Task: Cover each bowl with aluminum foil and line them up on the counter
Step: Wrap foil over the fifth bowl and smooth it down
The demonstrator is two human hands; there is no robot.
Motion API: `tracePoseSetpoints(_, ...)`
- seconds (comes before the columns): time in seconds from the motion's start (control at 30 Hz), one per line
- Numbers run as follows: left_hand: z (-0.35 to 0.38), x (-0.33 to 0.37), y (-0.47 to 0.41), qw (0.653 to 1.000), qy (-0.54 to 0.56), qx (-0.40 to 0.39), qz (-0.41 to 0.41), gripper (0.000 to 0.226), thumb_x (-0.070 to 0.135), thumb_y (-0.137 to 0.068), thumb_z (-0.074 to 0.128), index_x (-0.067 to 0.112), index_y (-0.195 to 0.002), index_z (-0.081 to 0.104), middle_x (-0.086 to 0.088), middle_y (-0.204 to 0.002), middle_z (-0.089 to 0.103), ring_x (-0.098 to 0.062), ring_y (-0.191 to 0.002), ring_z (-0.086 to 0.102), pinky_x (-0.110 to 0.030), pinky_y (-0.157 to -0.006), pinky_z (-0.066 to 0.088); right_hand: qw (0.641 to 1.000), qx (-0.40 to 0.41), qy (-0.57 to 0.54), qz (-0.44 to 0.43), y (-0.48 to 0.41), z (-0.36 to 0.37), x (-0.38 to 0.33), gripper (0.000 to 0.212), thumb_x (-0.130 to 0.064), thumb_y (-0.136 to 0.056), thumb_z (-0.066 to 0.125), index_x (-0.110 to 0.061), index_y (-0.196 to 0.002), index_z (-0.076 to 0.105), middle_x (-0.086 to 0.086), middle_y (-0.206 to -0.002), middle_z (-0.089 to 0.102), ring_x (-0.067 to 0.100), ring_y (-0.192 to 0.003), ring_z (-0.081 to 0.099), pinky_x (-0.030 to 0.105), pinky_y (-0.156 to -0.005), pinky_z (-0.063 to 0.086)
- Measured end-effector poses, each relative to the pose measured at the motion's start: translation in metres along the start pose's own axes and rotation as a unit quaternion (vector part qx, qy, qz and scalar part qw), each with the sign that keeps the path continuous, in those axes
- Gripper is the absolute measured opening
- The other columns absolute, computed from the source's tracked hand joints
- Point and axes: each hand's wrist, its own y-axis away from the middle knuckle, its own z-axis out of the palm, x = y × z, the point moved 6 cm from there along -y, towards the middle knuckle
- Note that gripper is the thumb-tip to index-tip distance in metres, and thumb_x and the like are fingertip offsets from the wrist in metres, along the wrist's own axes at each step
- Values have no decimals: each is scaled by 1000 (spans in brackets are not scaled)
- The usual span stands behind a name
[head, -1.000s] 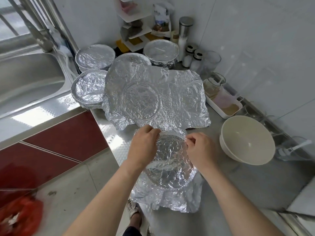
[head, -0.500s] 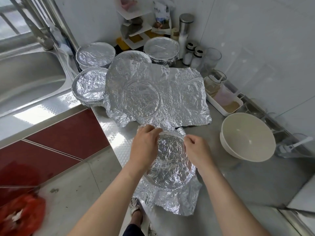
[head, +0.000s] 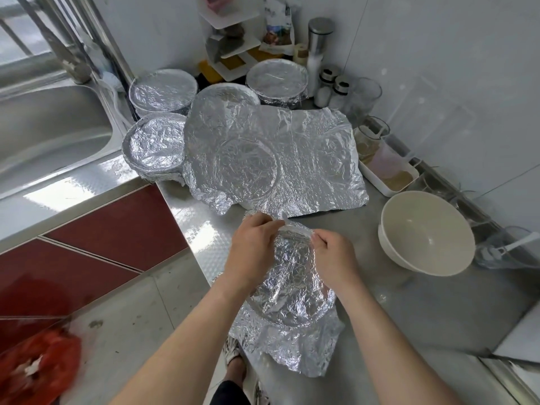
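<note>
Since the earlier frames both hands have crept farther along the far rim of the near bowl; the foil flap that stood up there now lies pressed lower. Left hand point(head: 253, 250) sits on the rim's far-left side, fingers closed, pinching the foil edge against the rim. Right hand point(head: 333, 255) on the far-right side, fingers curled shut on the foil edge likewise. Bowl being wrapped point(head: 292, 290) stands at the near edge of the desk point(head: 409, 311), its foil sheet crumpled over the top, loose skirt hanging toward the person. Beyond it, a large loose foil sheet point(head: 292, 159) lies spread flat, round rim prints in it. Four covered bowls behind: one at the desk corner by the sink point(head: 155, 147), one behind that point(head: 163, 92), one partly under the loose sheet point(head: 226, 96), one farthest back point(head: 276, 80). Bare white bowl point(head: 425, 232) to the right, well apart from the hands, uncovered.
</note>
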Motion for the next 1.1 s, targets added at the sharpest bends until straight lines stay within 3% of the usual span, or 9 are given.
tracePoseSetpoints(0.1,-2,3,0,999,1,-19,29,23,-2,-86,68,7,-107,75,-6,-94,69,-26,-84,62,-31,-69,50,1000,-9,-2,-1,9,-4,3,36,-16,-101,44,-13,-65,49,-1,-56,44,13,-50,34,28,-51,26)
tracePoseSetpoints(0.17,-2,8,0,998,-9,-28,53,22,2,-87,68,10,-107,75,-4,-95,70,-24,-85,61,-30,-69,49,999,-42,-10,7,14,-7,3,23,-21,-100,46,-13,-100,67,4,-84,66,14,-70,56,27,-63,40)
tracePoseSetpoints(0.23,-2,12,1,997,-26,-30,65,21,9,-90,67,12,-110,74,-2,-97,72,-23,-86,59,-30,-69,47,997,-65,9,31,17,-9,4,42,-29,-101,45,-18,-142,46,3,-132,58,18,-115,57,28,-91,44)
tracePoseSetpoints(0.33,-2,9,8,998,-60,-21,27,26,18,-92,66,14,-116,70,-3,-105,68,-25,-93,58,-36,-70,51,996,-82,23,-1,16,-3,-2,48,-30,-103,39,-22,-150,31,3,-149,43,20,-132,46,33,-107,38)
tracePoseSetpoints(0.67,-7,1,32,994,-92,7,-61,20,24,-94,63,12,-109,69,-6,-94,59,-25,-82,58,-33,-57,48,998,-13,64,3,23,5,3,36,-17,-103,39,-10,-136,53,8,-126,62,23,-110,59,27,-87,45)
tracePoseSetpoints(0.77,-6,4,31,996,-85,1,-29,20,19,-94,64,10,-109,71,-7,-94,62,-27,-80,60,-33,-59,48,994,-32,104,4,23,0,1,26,-20,-101,42,-9,-102,66,5,-87,67,17,-70,57,26,-55,37)
tracePoseSetpoints(0.83,-6,6,31,997,-79,-2,-7,18,14,-92,65,8,-107,73,-7,-92,64,-28,-77,62,-33,-58,48,992,-66,108,9,22,-5,-3,32,-24,-101,43,-12,-76,59,0,-62,54,13,-50,42,27,-46,27)
tracePoseSetpoints(0.97,-3,17,26,997,-68,-4,17,17,11,-90,68,7,-105,75,-6,-89,68,-24,-73,63,-30,-59,48,994,-78,72,5,19,-4,-8,30,-23,-103,40,-11,-85,61,-1,-66,53,10,-51,40,21,-44,26)
tracePoseSetpoints(1.1,1,18,23,997,-72,-13,32,19,9,-88,69,6,-106,74,-8,-94,70,-26,-79,65,-32,-65,52,997,-33,74,-14,27,-1,-4,36,-16,-102,41,-15,-66,47,-4,-60,48,12,-54,41,20,-46,29)
